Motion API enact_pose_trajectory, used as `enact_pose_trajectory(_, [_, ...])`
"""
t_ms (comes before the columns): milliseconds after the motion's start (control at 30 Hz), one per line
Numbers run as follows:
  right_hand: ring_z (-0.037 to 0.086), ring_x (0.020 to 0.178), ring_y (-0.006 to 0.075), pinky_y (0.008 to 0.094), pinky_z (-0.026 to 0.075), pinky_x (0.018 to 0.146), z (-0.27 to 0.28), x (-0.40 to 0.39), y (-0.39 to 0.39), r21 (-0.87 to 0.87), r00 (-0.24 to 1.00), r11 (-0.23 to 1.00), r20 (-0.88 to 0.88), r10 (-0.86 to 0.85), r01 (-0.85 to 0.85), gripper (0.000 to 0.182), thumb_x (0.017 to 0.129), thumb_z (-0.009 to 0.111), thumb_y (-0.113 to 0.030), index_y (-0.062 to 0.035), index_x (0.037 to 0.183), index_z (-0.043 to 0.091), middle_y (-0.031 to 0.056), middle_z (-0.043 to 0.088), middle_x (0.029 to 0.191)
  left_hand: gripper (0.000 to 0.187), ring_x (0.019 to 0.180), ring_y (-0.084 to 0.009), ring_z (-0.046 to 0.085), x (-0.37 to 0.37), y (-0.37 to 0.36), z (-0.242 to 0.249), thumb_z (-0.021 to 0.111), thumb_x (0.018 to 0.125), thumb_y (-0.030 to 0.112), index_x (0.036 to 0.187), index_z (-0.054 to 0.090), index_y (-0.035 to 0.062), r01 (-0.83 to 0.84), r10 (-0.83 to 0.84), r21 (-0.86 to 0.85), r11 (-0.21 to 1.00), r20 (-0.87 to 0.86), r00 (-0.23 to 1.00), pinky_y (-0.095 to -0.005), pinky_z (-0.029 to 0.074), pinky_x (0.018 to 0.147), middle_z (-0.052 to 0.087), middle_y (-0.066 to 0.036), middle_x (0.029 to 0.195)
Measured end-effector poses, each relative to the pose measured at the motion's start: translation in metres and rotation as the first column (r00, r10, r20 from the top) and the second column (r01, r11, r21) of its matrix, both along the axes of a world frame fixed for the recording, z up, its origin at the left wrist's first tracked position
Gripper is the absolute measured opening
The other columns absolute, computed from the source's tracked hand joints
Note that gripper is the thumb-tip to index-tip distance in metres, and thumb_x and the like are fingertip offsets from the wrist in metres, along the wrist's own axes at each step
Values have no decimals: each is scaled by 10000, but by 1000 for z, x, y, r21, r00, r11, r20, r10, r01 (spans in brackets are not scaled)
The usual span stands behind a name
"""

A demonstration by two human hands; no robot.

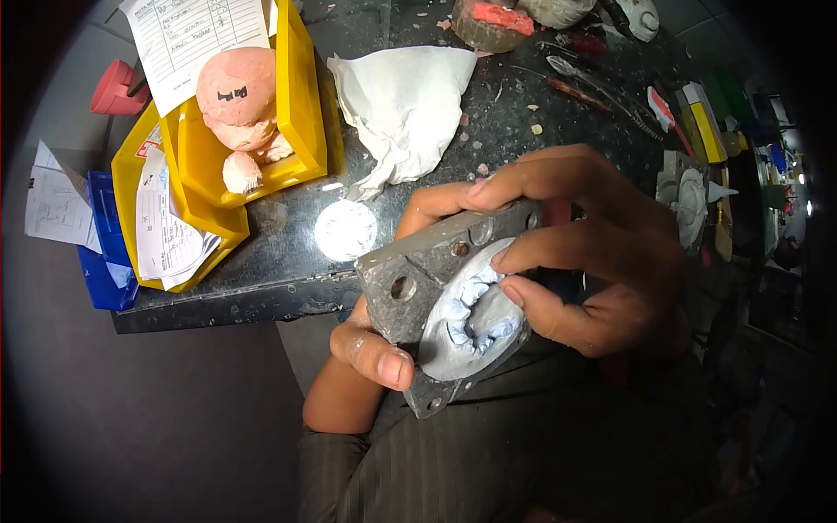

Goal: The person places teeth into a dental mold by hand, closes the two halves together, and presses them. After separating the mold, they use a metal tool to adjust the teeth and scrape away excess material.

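Observation:
My left hand [375,353] grips a grey metal dental flask [388,253] held tilted above my lap, its thumb on the lower left corner and other fingers behind. Set in the flask is a round bed of whitish plaster [445,353] with a curved, pale blue tooth-shaped ridge [459,307]. My right hand [602,261] reaches in from the right. Its thumb and index finger are pinched close together at the ridge's upper right end, while another finger rests along the flask's top edge. Anything between those fingertips is too small to make out.
On the dark, speckled bench [296,231] stand yellow bins [305,96] holding pink plaster casts [235,87] and written slips [166,222]. A crumpled white tissue [401,109] lies beyond the flask. Hand tools [602,87] and debris lie at the back right. A blue bin [109,244] is at left.

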State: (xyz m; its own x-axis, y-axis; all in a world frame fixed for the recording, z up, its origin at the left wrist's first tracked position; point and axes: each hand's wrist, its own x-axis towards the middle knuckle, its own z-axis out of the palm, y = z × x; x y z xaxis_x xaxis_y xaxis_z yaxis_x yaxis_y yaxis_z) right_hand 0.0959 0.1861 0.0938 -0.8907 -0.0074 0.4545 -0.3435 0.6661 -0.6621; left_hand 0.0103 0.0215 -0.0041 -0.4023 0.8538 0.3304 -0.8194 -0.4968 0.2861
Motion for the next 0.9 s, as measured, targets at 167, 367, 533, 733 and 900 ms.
enact_pose_trajectory(167, [701, 1027, 316, 399, 574, 783, 0, 1, 0, 13, 1000, 1000, 2, -7, 7, 328, 589, 759, 87, -43, 885, 706, 191, 718, 1151, 1274, 1412, -397, 484, 1, 4, -3, 837, 469, 374, 1562, 294, 9, 2, -3, 73, 997, 19, 1000, -444, 359, 1196, 451, -342, 1481])
enact_pose_trajectory(367, [701, 1025, 310, 393, 572, 780, 0, 1, -1, 5, 1000, 1000, 11, -15, 15, 329, 589, 758, 91, -41, 886, 707, 195, 717, 1142, 1282, 1409, -407, 486, 3, 4, 0, 835, 464, 382, 1565, 294, 8, -16, 10, 89, 996, 69, 998, -442, 357, 1196, 444, -362, 1480])
enact_pose_trajectory(533, [700, 1024, 308, 398, 570, 794, -1, 0, 0, 13, 1000, 1000, -10, 6, -6, 323, 603, 763, 88, -43, 892, 707, 197, 714, 1148, 1287, 1389, -396, 508, 2, 5, -1, 838, 455, 400, 1556, 303, 2, -24, 22, 56, 998, 31, 999, -442, 375, 1188, 460, -347, 1472])
enact_pose_trajectory(733, [698, 1019, 300, 388, 560, 782, 2, -2, 4, 63, 1000, 998, 5, 20, -21, 314, 634, 774, 82, -51, 910, 705, 195, 712, 1167, 1260, 1398, -392, 502, -3, -3, -4, 839, 478, 384, 1549, 308, -15, 37, -35, -105, 994, 23, 999, -434, 376, 1192, 466, -329, 1476])
enact_pose_trajectory(900, [695, 1009, 275, 357, 535, 739, 0, -2, 4, 48, 1000, 999, 17, 17, -18, 300, 655, 774, 80, -55, 914, 706, 187, 714, 1185, 1240, 1394, -391, 504, 1, 7, -5, 833, 506, 394, 1553, 307, -13, -13, 10, 50, 999, 65, 998, -439, 381, 1191, 471, -320, 1471])
